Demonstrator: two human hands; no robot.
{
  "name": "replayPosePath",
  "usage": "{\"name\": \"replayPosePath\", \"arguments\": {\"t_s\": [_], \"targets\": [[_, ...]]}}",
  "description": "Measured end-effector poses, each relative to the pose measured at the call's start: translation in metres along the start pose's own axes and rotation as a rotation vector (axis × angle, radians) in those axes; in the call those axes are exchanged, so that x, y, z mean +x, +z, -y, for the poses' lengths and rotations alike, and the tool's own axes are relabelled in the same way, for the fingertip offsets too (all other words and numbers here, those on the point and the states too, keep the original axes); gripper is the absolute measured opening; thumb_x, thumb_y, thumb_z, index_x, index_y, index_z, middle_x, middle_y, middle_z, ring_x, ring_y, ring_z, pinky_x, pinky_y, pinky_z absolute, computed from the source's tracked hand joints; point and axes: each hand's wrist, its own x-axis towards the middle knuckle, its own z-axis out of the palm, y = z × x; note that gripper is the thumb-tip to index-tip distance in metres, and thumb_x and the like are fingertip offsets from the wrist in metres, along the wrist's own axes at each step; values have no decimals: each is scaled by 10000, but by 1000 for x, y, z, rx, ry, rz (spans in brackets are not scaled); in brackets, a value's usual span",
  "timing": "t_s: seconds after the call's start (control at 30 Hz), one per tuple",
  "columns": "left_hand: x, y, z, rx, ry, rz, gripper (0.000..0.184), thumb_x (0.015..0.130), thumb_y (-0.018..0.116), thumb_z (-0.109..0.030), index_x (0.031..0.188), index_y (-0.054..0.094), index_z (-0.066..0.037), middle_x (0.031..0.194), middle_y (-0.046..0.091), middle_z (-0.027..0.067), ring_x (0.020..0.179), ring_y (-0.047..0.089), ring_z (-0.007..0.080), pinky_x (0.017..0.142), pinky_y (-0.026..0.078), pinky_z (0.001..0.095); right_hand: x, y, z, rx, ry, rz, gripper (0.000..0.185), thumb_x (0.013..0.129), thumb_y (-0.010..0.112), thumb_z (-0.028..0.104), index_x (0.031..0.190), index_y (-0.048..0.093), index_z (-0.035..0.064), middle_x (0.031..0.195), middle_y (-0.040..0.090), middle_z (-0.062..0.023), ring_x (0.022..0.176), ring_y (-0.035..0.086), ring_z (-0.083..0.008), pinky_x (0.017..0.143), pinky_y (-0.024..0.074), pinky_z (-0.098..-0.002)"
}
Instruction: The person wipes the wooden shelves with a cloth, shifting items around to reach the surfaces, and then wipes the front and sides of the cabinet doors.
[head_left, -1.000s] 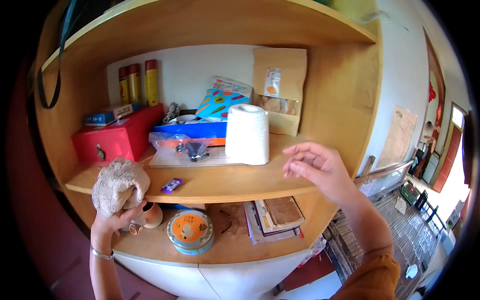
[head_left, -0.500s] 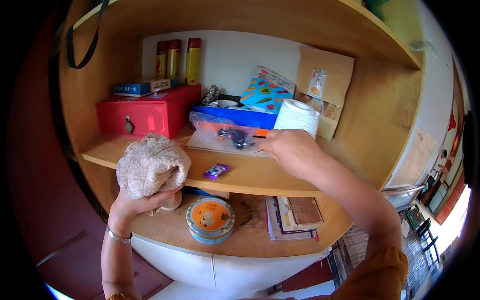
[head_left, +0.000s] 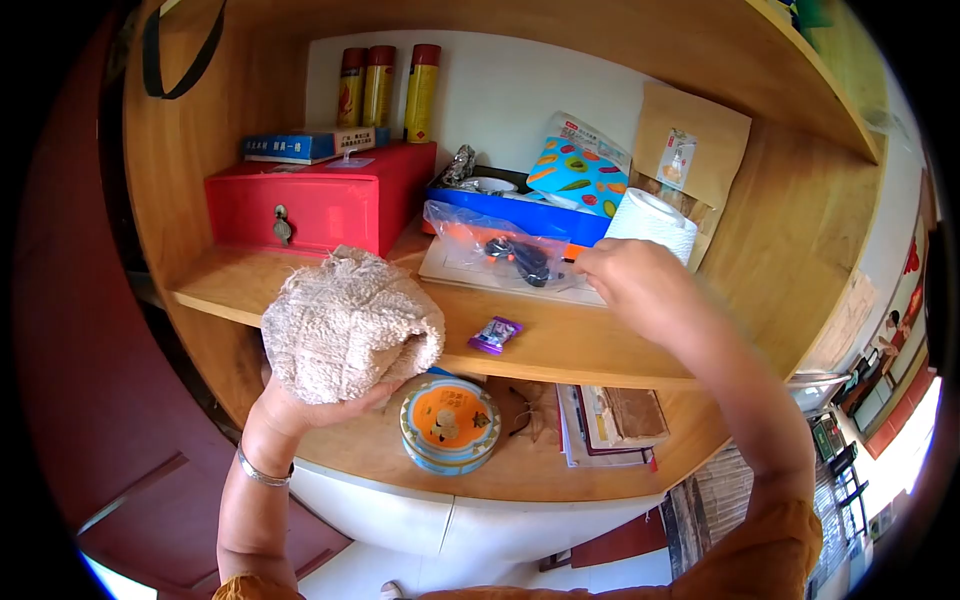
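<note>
My left hand (head_left: 330, 405) holds a bunched beige cloth (head_left: 345, 325) from below, in front of the shelf edge at the left. Over the middle shelf, my right hand (head_left: 635, 280) has its fingers pressed together at the right end of a clear plastic bag (head_left: 500, 245) with dark items in it. Whether the fingertips grip the bag is too small to tell. Behind this hand stands a white paper roll (head_left: 655, 222), partly hidden. A small purple packet (head_left: 495, 334) lies near the shelf's front edge, between my hands.
A red box (head_left: 300, 205) with small boxes on top stands at the left, with spray cans (head_left: 421, 95) behind. A blue box (head_left: 500, 207) and paper bag (head_left: 690, 145) are at the back. Below are a round tin (head_left: 450, 424) and books (head_left: 625, 417).
My right hand has moved left from beside the roll to the plastic bag, and its fingers have closed. The view has shifted; my left hand still holds the cloth, now nearer the camera.
</note>
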Motion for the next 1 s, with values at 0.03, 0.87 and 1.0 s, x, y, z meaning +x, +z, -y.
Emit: {"name": "replayPosePath", "arguments": {"t_s": [0.03,0.87,1.0], "targets": [[1,0,0,0,22,-1,469,728,747,-361,1139,632,-167,1139,624,84,1050,562,342,943,424,459,-3,-6,5,4,0,4,159,861,568,84,989,661,64,964,664,-129,884,636,-325,775,512,-420],[20,-5,5,149,284,-54,301,734,691,-282,1021,666,-194,1002,644,81,909,600,332,773,471,486,83,25,63,292,-215,-178,203,847,628,164,1025,661,72,973,637,-134,902,617,-332,778,505,-439],[14,-5,8,114,277,-51,312,760,653,-271,1069,663,-227,1035,643,70,954,602,320,802,465,486,69,-17,30,462,-35,-170,134,839,602,142,935,673,80,945,653,-150,894,630,-317,756,498,-408]]}}
